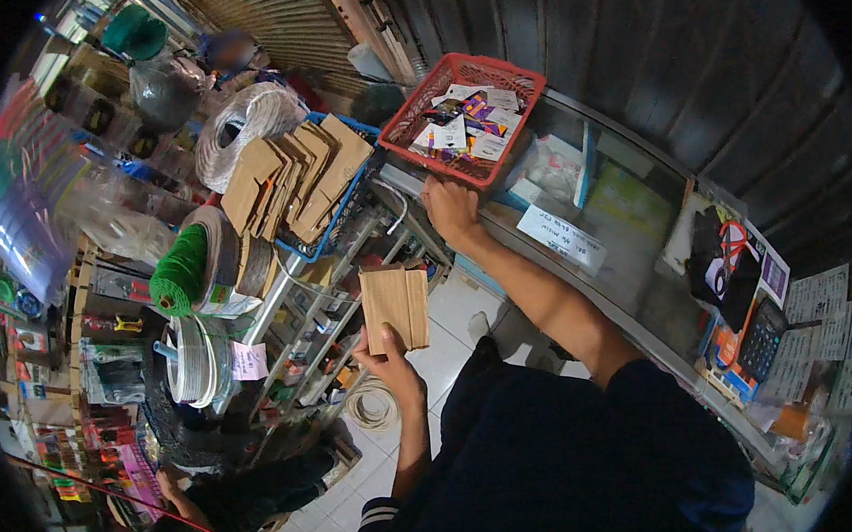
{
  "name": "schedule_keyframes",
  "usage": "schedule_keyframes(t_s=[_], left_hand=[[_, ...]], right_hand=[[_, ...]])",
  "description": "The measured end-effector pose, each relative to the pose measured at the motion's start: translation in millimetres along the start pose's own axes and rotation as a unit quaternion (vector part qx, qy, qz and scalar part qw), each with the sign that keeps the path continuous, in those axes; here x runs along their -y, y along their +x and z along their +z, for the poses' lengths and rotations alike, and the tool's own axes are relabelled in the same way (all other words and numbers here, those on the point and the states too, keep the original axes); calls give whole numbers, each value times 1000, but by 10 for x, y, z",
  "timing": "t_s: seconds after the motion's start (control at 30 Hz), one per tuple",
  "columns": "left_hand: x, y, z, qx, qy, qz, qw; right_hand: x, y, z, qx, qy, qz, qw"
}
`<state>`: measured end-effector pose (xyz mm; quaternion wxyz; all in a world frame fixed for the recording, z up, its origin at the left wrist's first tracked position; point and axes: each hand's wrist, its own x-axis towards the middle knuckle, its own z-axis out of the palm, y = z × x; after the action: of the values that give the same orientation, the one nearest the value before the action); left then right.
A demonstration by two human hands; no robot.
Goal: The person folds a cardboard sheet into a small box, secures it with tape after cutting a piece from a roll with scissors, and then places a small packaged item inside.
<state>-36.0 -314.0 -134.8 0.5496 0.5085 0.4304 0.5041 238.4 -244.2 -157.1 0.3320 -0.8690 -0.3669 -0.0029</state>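
Observation:
My left hand (389, 363) holds a piece of folded brown cardboard (395, 302), thumb laid over its front and fingers behind. The cardboard is upright, above the tiled floor, between the shelf and the counter. My right hand (452, 208) is at the near side of a red plastic basket (394, 141), its fingers curled against the basket's lower edge; the fingertips are partly hidden. Inside the basket lie several small white cards and purple-orange packets (475, 117). To the left, a blue basket (298, 249) holds a stack of cut cardboard pieces (289, 182).
The red basket stands on a glass display counter (635, 180) with a paper label (561, 238), scissors (734, 242) and a calculator (763, 338). Green twine (182, 271) and cable coils (198, 363) crowd the left shelves. Another person (207, 509) is at lower left. A cable coil (371, 403) lies low.

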Motion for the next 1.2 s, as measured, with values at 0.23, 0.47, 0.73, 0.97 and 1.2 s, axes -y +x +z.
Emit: schedule_keyframes(t_s=[0.23, 0.47, 0.73, 0.97, 1.2], left_hand=[[-203, -45, -20, 32, -24, 146, 988], [-676, -147, 336, 98, -220, -31, 970], [-556, -537, 739, 143, -224, -60, 962], [-511, -812, 765, 190, -198, -113, 955], [-594, -977, 709, 223, -204, -143, 942]], right_hand=[[20, -146, -195, -67, 90, 7, 994], [531, -1320, -1274, -20, 661, 30, 750], [547, -1675, -1779, -140, 588, 23, 797], [376, -1769, -1854, -179, 559, 23, 809], [152, -1914, -1803, -180, 365, -72, 911]])
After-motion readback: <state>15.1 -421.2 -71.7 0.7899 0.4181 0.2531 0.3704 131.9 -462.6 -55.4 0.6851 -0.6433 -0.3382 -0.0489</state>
